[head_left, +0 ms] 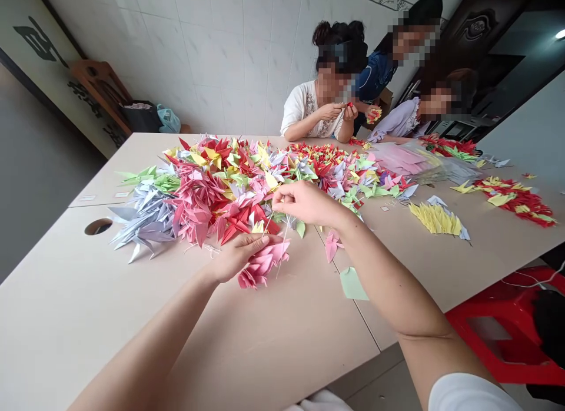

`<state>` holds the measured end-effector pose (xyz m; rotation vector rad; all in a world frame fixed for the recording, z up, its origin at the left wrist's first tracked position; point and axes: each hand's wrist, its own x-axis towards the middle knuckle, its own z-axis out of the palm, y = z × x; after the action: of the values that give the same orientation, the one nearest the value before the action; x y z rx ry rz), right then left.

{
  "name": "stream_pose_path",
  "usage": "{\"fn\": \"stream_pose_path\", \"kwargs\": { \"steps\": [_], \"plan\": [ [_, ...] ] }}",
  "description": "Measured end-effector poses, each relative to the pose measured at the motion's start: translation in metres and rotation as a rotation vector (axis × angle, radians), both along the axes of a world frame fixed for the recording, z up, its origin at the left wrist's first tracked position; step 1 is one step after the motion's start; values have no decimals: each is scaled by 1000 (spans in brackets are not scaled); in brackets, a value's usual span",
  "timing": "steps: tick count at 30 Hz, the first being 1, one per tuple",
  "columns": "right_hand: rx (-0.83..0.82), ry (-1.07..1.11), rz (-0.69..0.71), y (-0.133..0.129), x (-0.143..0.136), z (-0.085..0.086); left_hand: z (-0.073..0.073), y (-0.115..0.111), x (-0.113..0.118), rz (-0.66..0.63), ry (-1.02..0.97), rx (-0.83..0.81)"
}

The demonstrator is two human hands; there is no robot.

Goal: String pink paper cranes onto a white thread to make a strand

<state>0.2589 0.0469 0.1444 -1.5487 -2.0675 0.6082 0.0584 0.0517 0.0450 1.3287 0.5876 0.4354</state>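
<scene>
My left hand [238, 253] is closed on a bundle of pink folded paper pieces [263, 264], held low above the table [212, 340]. Up and to the right of it, my right hand [300, 200] pinches a thin white string [270, 221], which runs down to the bundle. Just behind both hands lies a large heap of folded paper pieces [198, 193] in pink, red, yellow, green and pale blue. A single pink piece [332, 246] and a green paper sheet [353, 283] lie by my right forearm.
Three people are across the table, one holding a small red piece [350, 105]. To the right are a yellow bundle [435, 218], a red and yellow bundle [516, 199] and plastic bags [410, 161]. A red stool [498, 317] stands at the lower right. The table has a round hole [97, 226].
</scene>
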Motion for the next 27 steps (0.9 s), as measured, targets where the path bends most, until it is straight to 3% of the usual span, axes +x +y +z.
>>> {"fn": "stream_pose_path", "kwargs": {
  "steps": [5,9,10,12,15,17,21,27],
  "plan": [
    [69,158,-171,43,44,-22,16,18,3,294,-195,-441],
    [242,83,-558,56,59,-50,45,35,6,476,-409,-649],
    [303,86,-597,54,55,-55,51,39,7,506,-467,-674],
    [299,215,-495,44,39,-62,60,48,9,561,-587,-703],
    [122,508,-99,22,4,-60,64,60,7,650,-707,-697],
    [47,567,83,10,-15,-54,62,67,2,733,-726,-677],
    [176,458,160,-2,-37,-47,57,74,-8,837,-741,-651],
    [362,428,157,1,-52,-55,55,71,-7,882,-755,-630]
  ]
}}
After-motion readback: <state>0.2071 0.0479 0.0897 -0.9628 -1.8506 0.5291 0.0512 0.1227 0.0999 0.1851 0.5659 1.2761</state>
